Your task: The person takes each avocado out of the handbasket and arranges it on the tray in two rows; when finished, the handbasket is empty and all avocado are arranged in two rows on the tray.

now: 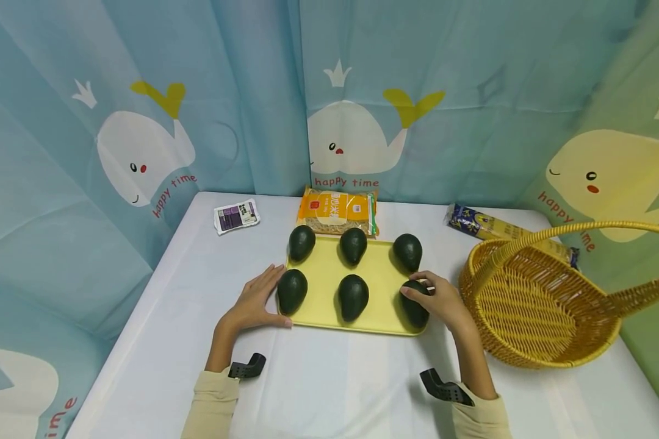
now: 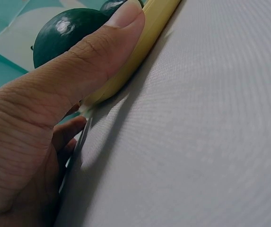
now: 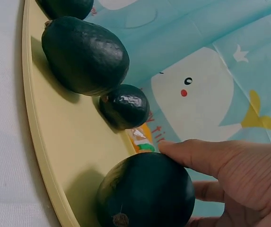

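Observation:
A yellow tray [image 1: 324,268] carries several dark green avocados in two rows, among them a front middle avocado [image 1: 354,298] and a front left avocado [image 1: 293,291]. At the tray's front right corner my right hand [image 1: 442,299] holds an avocado [image 1: 415,308], thumb on one side and fingers on the other. The right wrist view has this avocado [image 3: 147,191] against the thumb, over the tray. My left hand [image 1: 255,302] lies around the front left corner, thumb along the front edge and fingers extended beside the left edge. Its thumb [image 2: 92,61] touches the tray rim in the left wrist view.
A wicker basket [image 1: 475,305] with a tall handle stands right of the tray. Behind it lies a long blue and yellow packet [image 1: 486,224]. An orange food bag [image 1: 337,210] lies behind the tray, and a small white and purple sachet [image 1: 237,216] at back left.

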Action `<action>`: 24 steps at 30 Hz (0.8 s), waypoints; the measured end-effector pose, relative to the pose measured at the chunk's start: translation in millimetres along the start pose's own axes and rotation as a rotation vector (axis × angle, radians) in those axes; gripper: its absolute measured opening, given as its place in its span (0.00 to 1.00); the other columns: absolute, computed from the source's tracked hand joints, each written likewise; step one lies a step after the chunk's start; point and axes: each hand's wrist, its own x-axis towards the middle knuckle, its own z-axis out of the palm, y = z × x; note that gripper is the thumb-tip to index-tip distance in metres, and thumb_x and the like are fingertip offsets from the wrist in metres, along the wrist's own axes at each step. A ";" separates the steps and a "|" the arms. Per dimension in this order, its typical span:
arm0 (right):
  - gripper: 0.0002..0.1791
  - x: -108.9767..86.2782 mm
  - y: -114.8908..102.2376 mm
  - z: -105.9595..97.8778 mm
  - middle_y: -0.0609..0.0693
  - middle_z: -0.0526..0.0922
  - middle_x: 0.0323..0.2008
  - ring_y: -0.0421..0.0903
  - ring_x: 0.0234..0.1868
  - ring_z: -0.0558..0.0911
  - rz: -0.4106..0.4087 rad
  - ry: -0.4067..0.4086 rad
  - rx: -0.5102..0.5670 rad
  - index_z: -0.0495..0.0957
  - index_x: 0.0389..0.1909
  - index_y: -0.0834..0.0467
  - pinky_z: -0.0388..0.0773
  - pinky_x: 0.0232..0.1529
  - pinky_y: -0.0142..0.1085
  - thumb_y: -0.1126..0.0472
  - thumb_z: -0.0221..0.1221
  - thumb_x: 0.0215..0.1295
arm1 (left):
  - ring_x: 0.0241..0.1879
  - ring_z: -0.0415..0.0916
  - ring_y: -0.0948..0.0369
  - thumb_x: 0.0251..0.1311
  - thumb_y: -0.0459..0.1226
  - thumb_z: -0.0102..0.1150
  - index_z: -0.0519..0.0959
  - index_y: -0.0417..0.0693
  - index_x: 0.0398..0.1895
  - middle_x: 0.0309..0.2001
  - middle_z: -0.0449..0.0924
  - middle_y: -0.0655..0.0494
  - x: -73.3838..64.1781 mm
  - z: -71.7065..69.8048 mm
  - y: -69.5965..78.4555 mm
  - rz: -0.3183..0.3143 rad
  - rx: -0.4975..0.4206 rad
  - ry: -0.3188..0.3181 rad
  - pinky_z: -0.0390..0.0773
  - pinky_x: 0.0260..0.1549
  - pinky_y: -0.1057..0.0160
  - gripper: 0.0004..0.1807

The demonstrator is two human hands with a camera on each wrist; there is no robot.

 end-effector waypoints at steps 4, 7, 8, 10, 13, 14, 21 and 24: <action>0.29 -0.6 0.7 0.2 0.71 0.76 0.57 0.65 0.58 0.75 0.016 0.001 0.007 0.73 0.58 0.63 0.77 0.52 0.55 0.47 0.62 0.64 | 0.78 0.41 0.49 0.32 0.61 0.77 0.51 0.50 0.78 0.78 0.49 0.50 0.0 0.1 0.4 0.000 -0.006 0.002 0.48 0.71 0.39 0.68; 0.31 -1.2 1.2 0.6 0.71 0.74 0.58 0.66 0.59 0.74 0.034 -0.006 0.016 0.72 0.60 0.63 0.76 0.53 0.56 0.46 0.62 0.65 | 0.78 0.41 0.49 0.32 0.61 0.77 0.52 0.49 0.78 0.78 0.50 0.49 -0.5 -0.2 1.4 0.007 -0.012 0.004 0.48 0.71 0.39 0.68; 0.31 -1.5 1.3 0.7 0.71 0.74 0.58 0.66 0.59 0.74 0.036 -0.007 0.019 0.72 0.61 0.63 0.76 0.54 0.56 0.46 0.61 0.65 | 0.78 0.42 0.48 0.32 0.61 0.77 0.52 0.49 0.78 0.78 0.50 0.49 -0.7 -0.3 1.7 0.008 -0.014 0.006 0.48 0.71 0.39 0.68; 0.32 -1.5 1.6 1.0 0.71 0.74 0.59 0.66 0.59 0.74 0.034 -0.007 0.029 0.71 0.62 0.63 0.75 0.54 0.56 0.45 0.60 0.66 | 0.78 0.42 0.48 0.32 0.61 0.77 0.52 0.49 0.77 0.78 0.50 0.49 -1.0 -0.2 2.0 0.010 -0.016 0.009 0.49 0.71 0.38 0.68; 0.32 -1.4 1.0 1.9 0.71 0.75 0.59 0.65 0.59 0.75 0.023 -0.005 0.044 0.70 0.63 0.64 0.75 0.54 0.55 0.45 0.59 0.67 | 0.78 0.42 0.48 0.32 0.60 0.77 0.53 0.50 0.77 0.78 0.51 0.49 -1.5 0.4 1.6 0.008 -0.016 0.013 0.49 0.71 0.38 0.67; 0.32 -1.3 0.8 2.2 0.70 0.75 0.59 0.65 0.59 0.75 0.017 -0.005 0.050 0.70 0.63 0.64 0.75 0.55 0.55 0.46 0.59 0.68 | 0.78 0.42 0.48 0.31 0.60 0.77 0.53 0.49 0.77 0.78 0.51 0.49 -1.6 0.6 1.7 0.009 -0.014 0.016 0.49 0.70 0.38 0.67; 0.26 0.3 0.2 5.9 0.66 0.78 0.57 0.63 0.58 0.76 -0.073 -0.016 0.043 0.74 0.60 0.62 0.76 0.53 0.55 0.48 0.57 0.70 | 0.78 0.43 0.47 0.31 0.60 0.77 0.54 0.49 0.77 0.78 0.51 0.49 -1.2 1.8 1.6 0.013 0.000 0.025 0.50 0.70 0.38 0.67; 0.22 0.9 0.9 7.5 0.63 0.79 0.56 0.63 0.59 0.75 -0.129 -0.041 0.035 0.77 0.57 0.61 0.73 0.56 0.56 0.50 0.56 0.71 | 0.78 0.43 0.47 0.31 0.60 0.77 0.54 0.49 0.77 0.78 0.51 0.49 -0.9 1.7 1.4 0.012 0.000 0.025 0.49 0.70 0.38 0.67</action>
